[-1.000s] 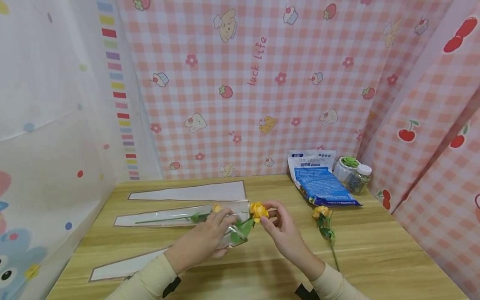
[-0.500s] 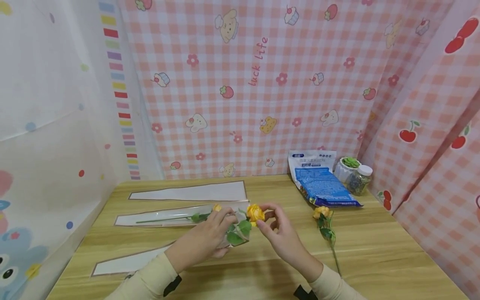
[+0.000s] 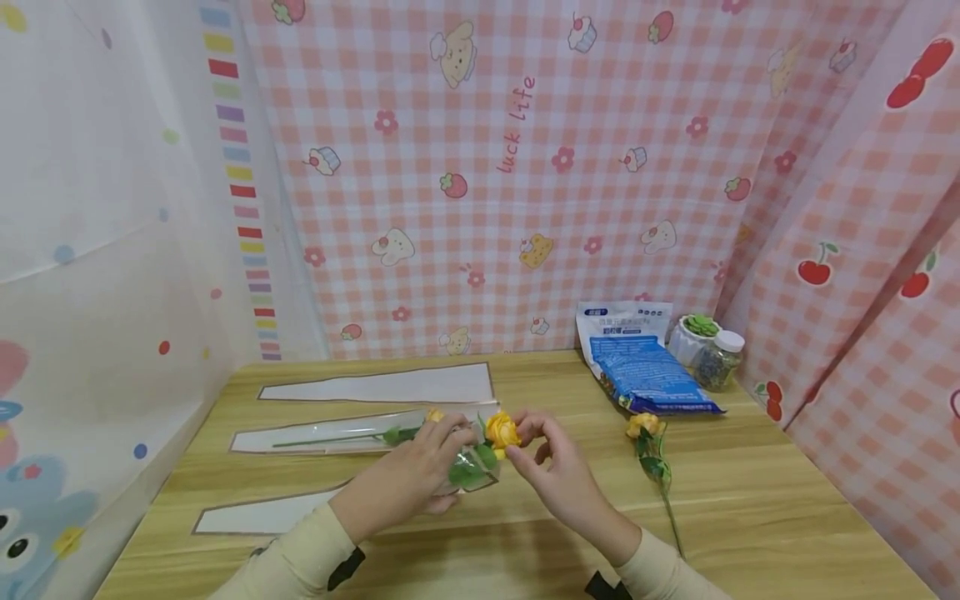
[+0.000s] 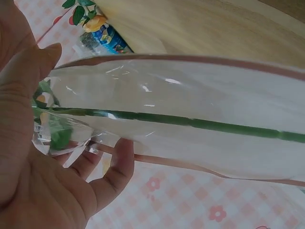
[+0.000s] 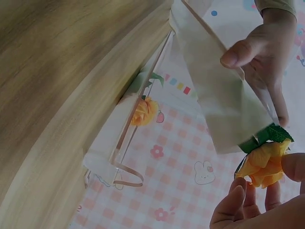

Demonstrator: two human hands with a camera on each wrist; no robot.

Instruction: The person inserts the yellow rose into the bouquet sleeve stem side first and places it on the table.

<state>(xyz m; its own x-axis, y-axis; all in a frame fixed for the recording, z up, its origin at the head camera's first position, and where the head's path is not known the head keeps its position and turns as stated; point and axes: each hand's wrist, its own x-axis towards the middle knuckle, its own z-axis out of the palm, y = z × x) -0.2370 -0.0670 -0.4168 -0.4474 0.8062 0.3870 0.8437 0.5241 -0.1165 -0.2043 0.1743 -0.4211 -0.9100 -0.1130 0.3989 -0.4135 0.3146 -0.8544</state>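
Note:
My left hand (image 3: 405,479) grips a clear flower sleeve (image 4: 190,86) with a white back and brown edges near its wide end. A green stem (image 4: 164,118) runs lengthwise inside it. Beyond the wide end shows a yellow artificial rose (image 3: 502,429), its green leaves bunched at the opening. Thumb and fingers of my right hand (image 3: 562,475) pinch the bloom, as the right wrist view also shows at the petals (image 5: 264,162). The sleeve is raised and tilted in that view. In the head view my left hand hides its middle.
Behind lies another sleeve (image 3: 251,440) with a yellow rose inside, and farther back a flat sleeve (image 3: 405,384). At right is a loose rose (image 3: 643,425). A blue-and-white bag (image 3: 637,367), a potted succulent (image 3: 690,337) and a lidded jar (image 3: 717,364) stand at the back right.
My right hand has moved left with the rose, bringing the bloom closer to the sleeve's opening. The left hand has stayed nearly in place; the sleeve's narrow end has shifted slightly.

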